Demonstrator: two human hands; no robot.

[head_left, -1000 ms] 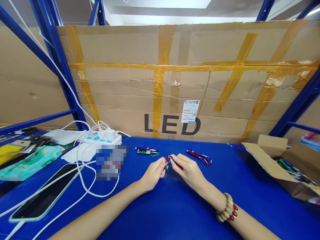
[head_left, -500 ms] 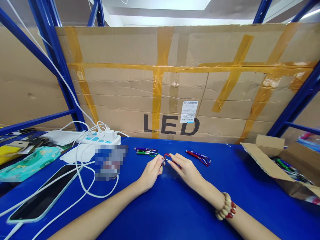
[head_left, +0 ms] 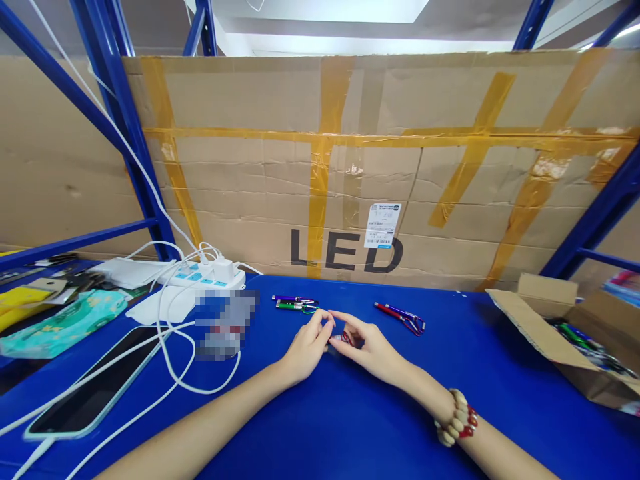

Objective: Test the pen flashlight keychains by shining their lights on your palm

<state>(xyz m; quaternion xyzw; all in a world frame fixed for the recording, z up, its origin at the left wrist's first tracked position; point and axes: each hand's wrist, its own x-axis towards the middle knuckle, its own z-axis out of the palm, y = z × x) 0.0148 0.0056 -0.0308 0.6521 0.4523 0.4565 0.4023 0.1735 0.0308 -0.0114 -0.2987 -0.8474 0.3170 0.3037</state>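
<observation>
My left hand (head_left: 306, 350) and my right hand (head_left: 373, 347) meet near the middle of the table, fingertips almost touching. Between them is a small piece with a red carabiner clip (head_left: 345, 338), mostly hidden by my fingers. Both hands are closed around it in a pinch. Just behind my left hand lie a purple slim tube (head_left: 287, 298) and a green slim tube (head_left: 289, 306), side by side with clips at their right ends. Behind and right of my right hand rest a red slim tube (head_left: 393, 312) and a purple-blue one (head_left: 403, 312), also with carabiner clips.
An open cardboard box (head_left: 530, 327) holding several similar tubes stands at the right. To the left are a phone (head_left: 95, 387), loose white cables (head_left: 200, 391), a power strip (head_left: 220, 280) and a blurred-out item (head_left: 227, 327). A large cardboard sheet (head_left: 250, 180) rises behind the blue table (head_left: 310, 427).
The red-clipped piece has come lower and nearer to me between my hands. My fingers have shifted around it, with both index fingers now arched above. The view has turned slightly left.
</observation>
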